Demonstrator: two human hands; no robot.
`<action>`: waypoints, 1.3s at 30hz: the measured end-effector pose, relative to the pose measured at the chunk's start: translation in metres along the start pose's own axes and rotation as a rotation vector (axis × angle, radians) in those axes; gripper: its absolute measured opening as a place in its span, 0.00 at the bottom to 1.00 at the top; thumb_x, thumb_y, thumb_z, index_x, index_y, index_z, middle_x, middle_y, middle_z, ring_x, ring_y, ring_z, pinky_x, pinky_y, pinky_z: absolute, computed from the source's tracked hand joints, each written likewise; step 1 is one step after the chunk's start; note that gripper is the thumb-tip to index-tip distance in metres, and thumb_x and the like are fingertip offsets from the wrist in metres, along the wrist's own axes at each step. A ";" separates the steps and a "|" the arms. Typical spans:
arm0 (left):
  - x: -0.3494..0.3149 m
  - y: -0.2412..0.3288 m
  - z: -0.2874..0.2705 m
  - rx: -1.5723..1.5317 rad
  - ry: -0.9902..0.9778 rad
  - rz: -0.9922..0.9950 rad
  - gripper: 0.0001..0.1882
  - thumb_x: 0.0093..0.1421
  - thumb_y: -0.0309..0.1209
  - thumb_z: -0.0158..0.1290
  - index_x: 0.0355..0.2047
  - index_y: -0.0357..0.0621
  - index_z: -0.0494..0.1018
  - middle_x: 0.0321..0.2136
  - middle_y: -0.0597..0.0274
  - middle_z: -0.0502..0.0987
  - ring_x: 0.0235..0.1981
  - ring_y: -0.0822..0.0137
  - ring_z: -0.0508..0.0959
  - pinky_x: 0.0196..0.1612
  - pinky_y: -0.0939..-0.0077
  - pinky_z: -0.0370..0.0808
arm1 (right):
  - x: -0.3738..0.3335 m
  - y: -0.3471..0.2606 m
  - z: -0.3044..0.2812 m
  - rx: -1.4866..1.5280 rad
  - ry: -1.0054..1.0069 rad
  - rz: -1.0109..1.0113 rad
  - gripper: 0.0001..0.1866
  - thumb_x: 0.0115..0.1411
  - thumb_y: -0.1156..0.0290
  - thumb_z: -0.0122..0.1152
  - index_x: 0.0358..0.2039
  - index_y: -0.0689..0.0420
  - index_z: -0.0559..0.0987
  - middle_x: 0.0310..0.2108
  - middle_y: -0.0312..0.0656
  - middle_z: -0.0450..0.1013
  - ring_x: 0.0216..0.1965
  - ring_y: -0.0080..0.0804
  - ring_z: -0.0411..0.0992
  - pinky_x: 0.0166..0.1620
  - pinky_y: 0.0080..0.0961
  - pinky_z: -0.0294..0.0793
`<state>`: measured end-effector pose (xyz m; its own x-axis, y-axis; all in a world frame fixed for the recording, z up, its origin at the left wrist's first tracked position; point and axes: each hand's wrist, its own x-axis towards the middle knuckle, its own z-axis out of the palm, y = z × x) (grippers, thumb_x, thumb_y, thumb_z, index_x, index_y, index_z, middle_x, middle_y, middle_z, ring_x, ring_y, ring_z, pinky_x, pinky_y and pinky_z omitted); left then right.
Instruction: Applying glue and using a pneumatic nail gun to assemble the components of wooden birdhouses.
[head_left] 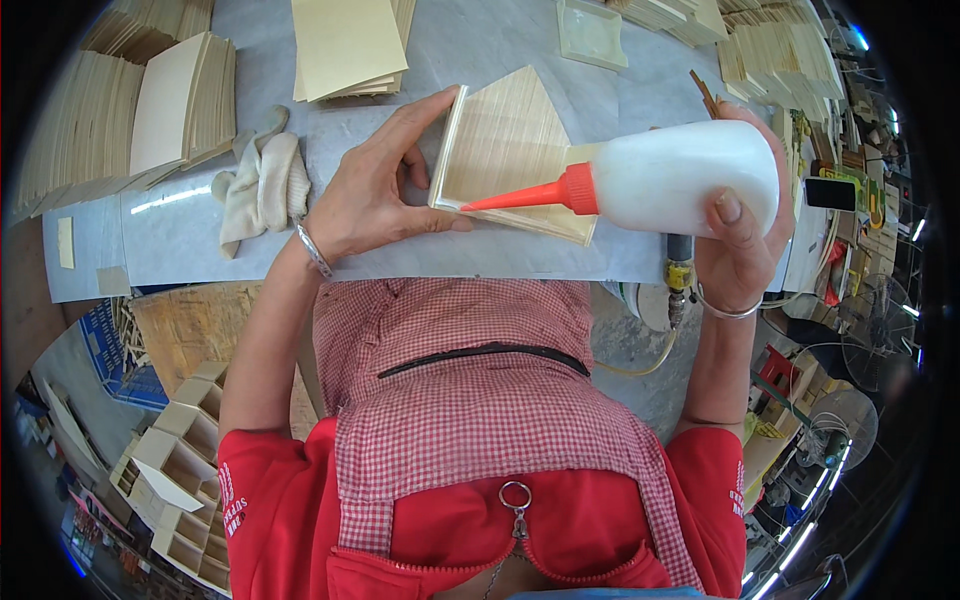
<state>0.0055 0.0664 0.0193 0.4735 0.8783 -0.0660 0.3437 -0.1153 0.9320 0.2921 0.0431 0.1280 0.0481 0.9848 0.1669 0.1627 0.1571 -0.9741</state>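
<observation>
**Grey workshop table, a wooden panel held by its rim under a squeeze bottle**

The table spreads around the panel, with stacked thin boards well to its left and a crumpled work glove nearer on that side. A shallow translucent tray sits beyond the panel, to the right.

The panel is at the near part of the table, in front of the person. The left hand spans its left rim, fingers at the far end and thumb at the near corner, clamped on the wood. The right hand is wrapped around the bottle, its thumb pressed on the near side, with the red nozzle reaching to the panel's near-left inner corner.

The panel looks light and stiff; its thin edges could chip, so the raised rim seems the best hold (away from the nozzle tip, where fingers might get wet). The bottle appears soft-walled and probably squeezes easily; its broad body suits a full grip.

The bottle hides part of the panel's right side, and most right-hand fingers lie behind it. Whether the nozzle tip touches wood, or anything is coming out, I cannot tell.
</observation>
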 end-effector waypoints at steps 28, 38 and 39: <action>0.001 -0.015 0.006 -0.087 0.047 0.062 0.57 0.34 0.39 0.74 0.65 0.49 0.56 0.26 0.72 0.71 0.22 0.81 0.66 0.24 0.88 0.64 | -0.046 -0.011 -0.072 -0.261 0.218 0.052 0.43 0.46 0.57 0.66 0.56 0.71 0.62 0.42 0.55 0.70 0.45 0.48 0.74 0.51 0.39 0.72; 0.001 -0.010 0.003 -0.075 0.021 -0.007 0.58 0.34 0.38 0.74 0.65 0.50 0.55 0.26 0.72 0.71 0.21 0.83 0.66 0.23 0.89 0.63 | -0.044 -0.007 -0.075 -0.220 0.238 0.064 0.41 0.47 0.57 0.65 0.56 0.70 0.63 0.44 0.53 0.69 0.46 0.40 0.72 0.52 0.33 0.69; 0.001 -0.011 0.003 -0.071 0.019 -0.012 0.58 0.34 0.38 0.74 0.65 0.50 0.55 0.26 0.73 0.71 0.21 0.83 0.66 0.23 0.89 0.63 | -0.042 -0.005 -0.075 -0.210 0.243 0.062 0.41 0.47 0.58 0.65 0.56 0.70 0.63 0.45 0.52 0.69 0.46 0.39 0.71 0.52 0.32 0.69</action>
<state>0.0050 0.0673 0.0079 0.4538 0.8883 -0.0709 0.2902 -0.0721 0.9542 0.3632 -0.0049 0.1375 0.2937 0.9416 0.1645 0.3505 0.0540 -0.9350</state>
